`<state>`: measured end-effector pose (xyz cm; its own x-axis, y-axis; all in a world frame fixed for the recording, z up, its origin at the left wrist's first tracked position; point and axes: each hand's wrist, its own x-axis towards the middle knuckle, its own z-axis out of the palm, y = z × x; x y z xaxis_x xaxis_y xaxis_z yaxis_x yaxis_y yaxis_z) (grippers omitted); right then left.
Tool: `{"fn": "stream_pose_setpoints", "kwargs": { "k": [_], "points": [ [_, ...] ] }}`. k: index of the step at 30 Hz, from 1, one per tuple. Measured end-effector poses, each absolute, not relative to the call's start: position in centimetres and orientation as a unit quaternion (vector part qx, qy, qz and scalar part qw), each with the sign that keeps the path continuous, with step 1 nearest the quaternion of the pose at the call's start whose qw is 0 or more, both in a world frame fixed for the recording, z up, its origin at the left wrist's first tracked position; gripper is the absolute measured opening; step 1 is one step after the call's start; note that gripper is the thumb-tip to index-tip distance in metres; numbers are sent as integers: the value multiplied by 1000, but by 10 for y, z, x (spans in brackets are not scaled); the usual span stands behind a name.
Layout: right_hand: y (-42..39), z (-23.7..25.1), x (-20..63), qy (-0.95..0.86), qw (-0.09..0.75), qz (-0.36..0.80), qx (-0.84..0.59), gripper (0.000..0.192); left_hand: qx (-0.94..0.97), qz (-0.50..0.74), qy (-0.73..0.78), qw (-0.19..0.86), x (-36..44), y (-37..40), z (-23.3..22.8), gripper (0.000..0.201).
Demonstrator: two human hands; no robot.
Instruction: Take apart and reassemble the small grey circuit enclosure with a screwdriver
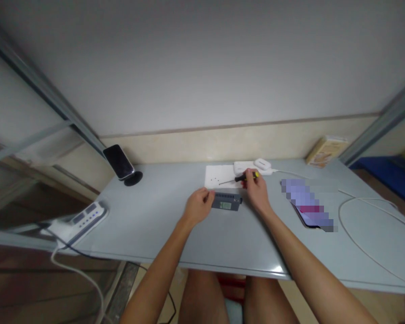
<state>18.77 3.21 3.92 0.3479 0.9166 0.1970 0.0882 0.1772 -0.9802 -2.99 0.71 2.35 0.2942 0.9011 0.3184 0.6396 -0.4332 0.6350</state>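
Observation:
My right hand [256, 189] is closed around the black and yellow handle of a screwdriver [240, 178]. Its thin metal shaft points left, over a white sheet [225, 171] on which several small dark specks lie. A flat dark grey box [227, 201] with a row of slots and a pale label lies on the table just in front of the sheet. My left hand [200, 204] has its fingers pinched together at the left end of this box. Part of that end is hidden behind the fingers.
Behind my right hand is a white power strip [245, 167] with a white plug [262, 164] and cable. A phone [307, 204] lies to the right, near a looped cable [340, 216]. A second phone on a stand [119, 161], a power strip [84, 222] and a small box [326, 151] stand around.

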Motion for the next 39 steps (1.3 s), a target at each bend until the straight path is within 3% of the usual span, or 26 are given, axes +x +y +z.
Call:
{"fn": "stream_pose_setpoints", "kwargs": {
  "k": [8, 12, 20, 24, 30, 35, 39],
  "points": [
    [31, 37, 192, -412, 630, 379, -538, 63, 759, 409, 446, 239, -23, 1, 34, 27],
    [32, 34, 201, -309, 671, 427, -521, 65, 750, 444, 431, 232, -17, 2, 28, 28],
    [27, 44, 217, -190, 729, 515, -408, 52, 755, 452, 429, 206, -1, 19, 25, 23],
    [25, 46, 220, -200, 736, 526, -375, 51, 752, 480, 425, 152, 11, 21, 38, 10],
    [24, 47, 222, -219, 735, 521, -375, 57, 799, 452, 393, 50, 32, 14, 53, 17],
    [24, 47, 223, -232, 727, 507, -400, 57, 774, 485, 404, 45, 35, 12, 47, 7],
    [24, 47, 222, -249, 720, 497, -416, 59, 770, 486, 409, 64, 31, 9, 43, 10]
  ]
}}
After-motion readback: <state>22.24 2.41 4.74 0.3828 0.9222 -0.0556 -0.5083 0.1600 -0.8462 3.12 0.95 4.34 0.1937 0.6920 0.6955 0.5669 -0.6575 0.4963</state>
